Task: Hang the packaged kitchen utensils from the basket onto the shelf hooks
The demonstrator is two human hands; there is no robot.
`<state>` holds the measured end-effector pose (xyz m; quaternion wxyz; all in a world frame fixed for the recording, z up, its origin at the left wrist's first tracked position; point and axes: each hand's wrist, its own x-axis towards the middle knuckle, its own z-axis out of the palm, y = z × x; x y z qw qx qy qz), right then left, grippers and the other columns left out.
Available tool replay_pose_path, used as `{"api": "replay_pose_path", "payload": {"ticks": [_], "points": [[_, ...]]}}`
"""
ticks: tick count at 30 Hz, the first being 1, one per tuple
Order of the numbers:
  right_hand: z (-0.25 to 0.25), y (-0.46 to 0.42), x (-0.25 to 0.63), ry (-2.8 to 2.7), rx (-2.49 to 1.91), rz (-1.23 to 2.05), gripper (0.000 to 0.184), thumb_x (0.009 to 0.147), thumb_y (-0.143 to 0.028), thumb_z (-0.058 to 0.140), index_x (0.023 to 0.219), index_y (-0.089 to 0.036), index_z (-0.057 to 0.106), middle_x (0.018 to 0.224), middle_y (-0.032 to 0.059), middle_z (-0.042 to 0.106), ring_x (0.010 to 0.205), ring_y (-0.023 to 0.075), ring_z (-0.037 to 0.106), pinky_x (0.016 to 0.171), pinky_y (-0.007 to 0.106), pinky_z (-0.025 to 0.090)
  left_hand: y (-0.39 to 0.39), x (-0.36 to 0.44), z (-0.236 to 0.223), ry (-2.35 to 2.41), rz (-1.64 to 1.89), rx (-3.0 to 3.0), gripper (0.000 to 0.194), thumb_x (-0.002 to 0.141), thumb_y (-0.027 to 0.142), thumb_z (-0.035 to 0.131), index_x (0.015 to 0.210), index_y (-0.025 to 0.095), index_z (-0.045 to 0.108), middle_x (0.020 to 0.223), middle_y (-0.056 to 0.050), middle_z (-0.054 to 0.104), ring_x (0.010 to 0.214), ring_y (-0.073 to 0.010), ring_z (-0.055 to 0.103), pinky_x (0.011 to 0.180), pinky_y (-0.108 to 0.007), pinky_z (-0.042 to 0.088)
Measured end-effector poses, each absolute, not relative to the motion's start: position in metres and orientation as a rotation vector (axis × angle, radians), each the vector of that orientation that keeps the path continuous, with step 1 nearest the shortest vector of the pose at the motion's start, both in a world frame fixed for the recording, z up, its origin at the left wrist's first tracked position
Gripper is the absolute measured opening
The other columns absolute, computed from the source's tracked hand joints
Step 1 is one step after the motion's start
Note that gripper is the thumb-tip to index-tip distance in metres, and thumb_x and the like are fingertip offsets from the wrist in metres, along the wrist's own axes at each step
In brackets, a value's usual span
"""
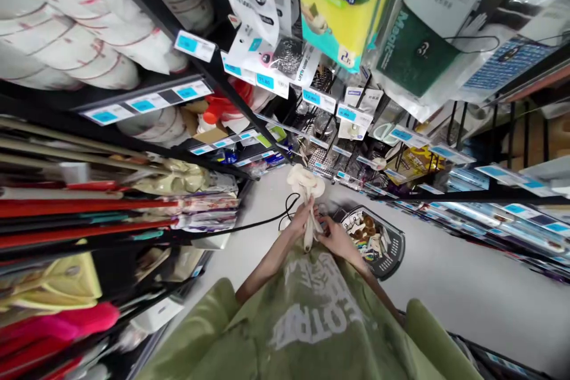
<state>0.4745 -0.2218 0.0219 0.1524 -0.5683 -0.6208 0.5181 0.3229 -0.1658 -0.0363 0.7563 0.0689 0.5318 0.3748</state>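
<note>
I stand in a shop aisle in a green printed shirt. Both hands meet in front of my chest around a cream, soft, bunched item [305, 185] with a long tail hanging down. My left hand [301, 221] is closed round its lower part. My right hand [335, 236] is closed on the tail just to the right. A black cord [249, 227] loops from my left hand toward the left shelves. A dark shopping basket [394, 249] with several small goods sits on the floor just beyond my right hand.
Shelves on the left hold stacked white bowls [66, 41], red and green handled goods [53, 309] and price tags. Pegs at the top and right carry packaged sponges [338, 0], cloths [414, 47] and metal scourers. A pale floor [467, 285] runs along the aisle to the right.
</note>
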Motion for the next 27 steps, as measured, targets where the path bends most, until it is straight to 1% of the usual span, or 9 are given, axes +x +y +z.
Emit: {"api": "replay_pose_path", "payload": {"ticks": [3,7,12,14,16,18,23,25,27], "points": [[0.029,-0.218,0.484,-1.929,-1.624,1.35,0.031,0.095,-0.021,0.06,0.126,-0.019,0.066,0.102,0.0088,0.076,0.091,0.0241,0.073,0.082,0.031,0.053,-0.17,0.325,-0.034,1.127,0.825,0.165,0.059,0.064,0.068,0.088,0.079,0.021,0.055,0.059,0.005,0.054,0.051,-0.0127,0.057,0.047,-0.024,0.042],[0.028,-0.229,0.495,-2.03,-1.552,1.155,0.033,0.106,-0.032,0.048,0.131,-0.019,0.067,0.117,0.0141,0.075,0.102,0.0268,0.074,0.089,0.035,0.055,-0.176,0.324,-0.029,1.077,0.847,0.176,0.062,0.062,0.069,0.088,0.084,0.019,0.06,0.061,0.002,0.059,0.058,-0.0171,0.065,0.051,-0.025,0.046],[0.024,-0.238,0.496,-1.603,-1.568,0.953,0.029,0.097,-0.045,0.064,0.097,-0.019,0.077,0.088,0.0087,0.079,0.073,0.0224,0.073,0.07,0.032,0.057,-0.177,0.322,-0.028,1.02,0.906,0.179,0.059,0.059,0.056,0.096,0.087,0.018,0.061,0.065,0.004,0.059,0.057,-0.0128,0.061,0.05,-0.022,0.044],[0.027,-0.229,0.496,-1.295,-1.63,0.884,0.03,0.091,-0.048,0.072,0.088,-0.018,0.076,0.069,0.004,0.073,0.054,0.0178,0.063,0.056,0.03,0.051,-0.177,0.323,-0.028,0.994,0.909,0.174,0.054,0.06,0.046,0.098,0.084,0.018,0.06,0.064,0.005,0.056,0.054,-0.0098,0.056,0.048,-0.02,0.041],[0.036,-0.213,0.5,-1.056,-1.644,0.785,0.032,0.085,-0.048,0.078,0.085,-0.016,0.075,0.062,0.0012,0.068,0.049,0.0152,0.056,0.05,0.028,0.046,-0.177,0.324,-0.027,0.965,0.9,0.162,0.05,0.063,0.042,0.098,0.082,0.018,0.058,0.062,0.006,0.053,0.051,-0.0071,0.049,0.045,-0.018,0.036],[0.05,-0.196,0.509,-0.94,-1.593,0.611,0.032,0.083,-0.048,0.08,0.082,-0.016,0.073,0.068,0.0021,0.067,0.059,0.0161,0.059,0.056,0.028,0.048,-0.177,0.324,-0.027,0.948,0.889,0.142,0.05,0.065,0.044,0.096,0.08,0.018,0.055,0.061,0.007,0.051,0.048,-0.0051,0.043,0.042,-0.017,0.03],[0.084,-0.177,0.554,-0.917,-1.438,0.216,0.023,0.093,-0.042,0.068,0.092,-0.019,0.068,0.107,0.0073,0.063,0.102,0.0206,0.063,0.093,0.038,0.052,-0.178,0.316,-0.028,0.971,0.891,0.078,0.056,0.061,0.041,0.098,0.078,0.019,0.049,0.06,0.01,0.047,0.045,-0.0018,0.036,0.04,-0.014,0.026],[0.082,-0.185,0.572,-0.972,-1.426,0.297,0.021,0.097,-0.04,0.063,0.096,-0.02,0.067,0.116,0.0085,0.063,0.111,0.0218,0.062,0.103,0.041,0.049,-0.179,0.311,-0.03,0.989,0.894,0.057,0.056,0.062,0.039,0.098,0.076,0.019,0.048,0.06,0.01,0.046,0.045,-0.0015,0.036,0.04,-0.013,0.028],[0.064,-0.196,0.584,-1.004,-1.416,0.514,0.022,0.099,-0.042,0.061,0.096,-0.021,0.065,0.114,0.0089,0.066,0.109,0.0223,0.063,0.102,0.041,0.05,-0.18,0.306,-0.03,1.005,0.895,0.042,0.054,0.064,0.037,0.097,0.076,0.019,0.048,0.061,0.01,0.047,0.045,-0.0016,0.038,0.04,-0.013,0.032]]}}
